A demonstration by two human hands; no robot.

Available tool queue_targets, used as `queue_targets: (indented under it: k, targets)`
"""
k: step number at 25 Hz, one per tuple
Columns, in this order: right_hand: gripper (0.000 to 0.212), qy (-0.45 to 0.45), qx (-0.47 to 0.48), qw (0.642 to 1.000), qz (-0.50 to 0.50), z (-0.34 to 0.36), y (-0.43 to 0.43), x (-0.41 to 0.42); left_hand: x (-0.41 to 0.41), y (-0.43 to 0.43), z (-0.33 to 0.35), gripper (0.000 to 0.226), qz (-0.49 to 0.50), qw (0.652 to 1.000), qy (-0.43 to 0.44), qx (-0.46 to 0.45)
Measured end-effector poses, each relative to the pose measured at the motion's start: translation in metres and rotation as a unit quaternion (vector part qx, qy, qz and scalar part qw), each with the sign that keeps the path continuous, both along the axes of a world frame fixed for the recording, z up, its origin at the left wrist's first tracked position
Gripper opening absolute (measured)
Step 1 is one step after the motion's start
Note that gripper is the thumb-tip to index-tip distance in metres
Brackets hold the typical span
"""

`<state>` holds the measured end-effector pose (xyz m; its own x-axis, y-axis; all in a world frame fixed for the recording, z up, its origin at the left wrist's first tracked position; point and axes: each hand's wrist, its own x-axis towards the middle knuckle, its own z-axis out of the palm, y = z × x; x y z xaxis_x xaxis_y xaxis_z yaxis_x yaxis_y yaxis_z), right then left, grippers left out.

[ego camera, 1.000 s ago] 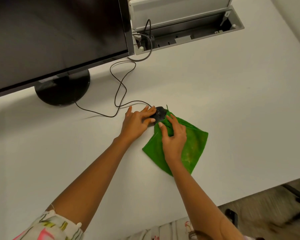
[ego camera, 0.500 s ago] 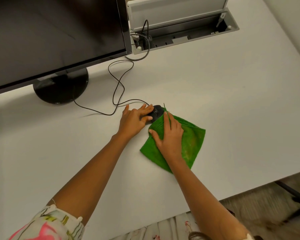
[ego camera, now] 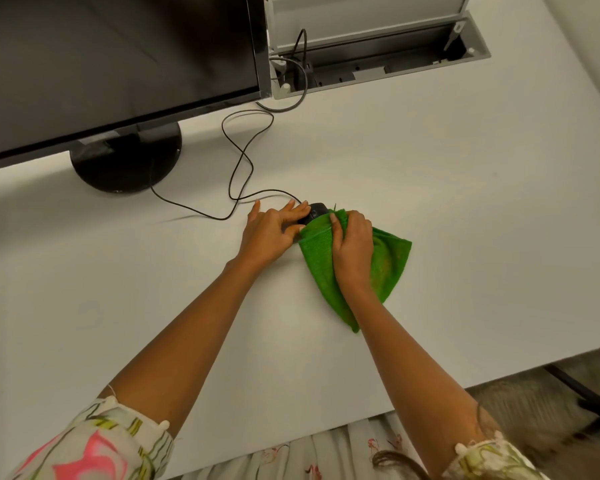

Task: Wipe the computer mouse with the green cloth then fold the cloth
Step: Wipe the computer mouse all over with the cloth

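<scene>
So the desk (ego camera: 430, 161) is the big white thing here, and I'll place everything off the mouse (ego camera: 315, 211), which sits near the middle of it. Up and to the left of the mouse is the monitor (ego camera: 118, 57) on its round base (ego camera: 125, 164). Up and to the right is an open cable tray (ego camera: 378, 67), and the mouse's cord (ego camera: 243, 157) loops back toward it. The cloth (ego camera: 388, 265) is draped over the near-right part of the mouse and trails off toward the desk's front edge, so only the dark far end of the mouse pokes out. The right hand (ego camera: 352, 247) lies on top of the cloth with fingers curled over its bunched far edge, pressing it onto the mouse. The left hand (ego camera: 269, 230) is just left of the mouse, palm down, fingers mostly straight and touching its side, looks like it's steadying it rather than gripping. The key bit: the mouse lies right between the two hands, long axis running roughly away from the person toward the tray, and the uncovered end is just past the right fingertips. So I'd guess the wipe goes forward along that axis, and the right hand is the one to do it. Folding hasn't started.
</scene>
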<state>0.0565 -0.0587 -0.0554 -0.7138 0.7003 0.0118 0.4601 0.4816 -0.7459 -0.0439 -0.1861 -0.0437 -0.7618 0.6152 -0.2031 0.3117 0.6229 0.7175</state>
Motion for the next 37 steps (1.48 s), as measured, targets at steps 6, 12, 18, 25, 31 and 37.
queue_targets:
  k: [6, 12, 18, 25, 31, 37]
  targets:
    - [0.076, -0.075, 0.148, 0.98, 0.106, -0.01, -0.021, 0.033, 0.001, 0.001, 0.002, 0.039, 0.017, 1.0, -0.011, 0.001]
    - [0.052, 0.02, 0.038, 0.997, 0.071, -0.007, -0.012, 0.028, 0.001, 0.0, 0.0, 0.04, 0.018, 1.0, -0.009, -0.001]
    - [0.056, -0.018, 0.066, 0.994, 0.084, -0.004, -0.015, 0.028, 0.003, 0.0, 0.003, 0.039, 0.023, 1.0, -0.009, 0.0]
    - [0.06, -0.004, 0.233, 0.935, 0.267, -0.011, -0.02, 0.054, 0.003, 0.0, 0.005, 0.04, 0.008, 1.0, 0.001, -0.022]
    - [0.05, 0.035, 0.253, 0.908, 0.332, -0.013, -0.005, 0.075, 0.001, 0.001, 0.006, 0.041, 0.011, 0.999, -0.006, -0.034]
    - [0.053, 0.041, 0.078, 0.952, 0.294, -0.004, -0.011, 0.103, 0.002, 0.002, 0.011, 0.044, 0.017, 0.999, -0.02, -0.038]
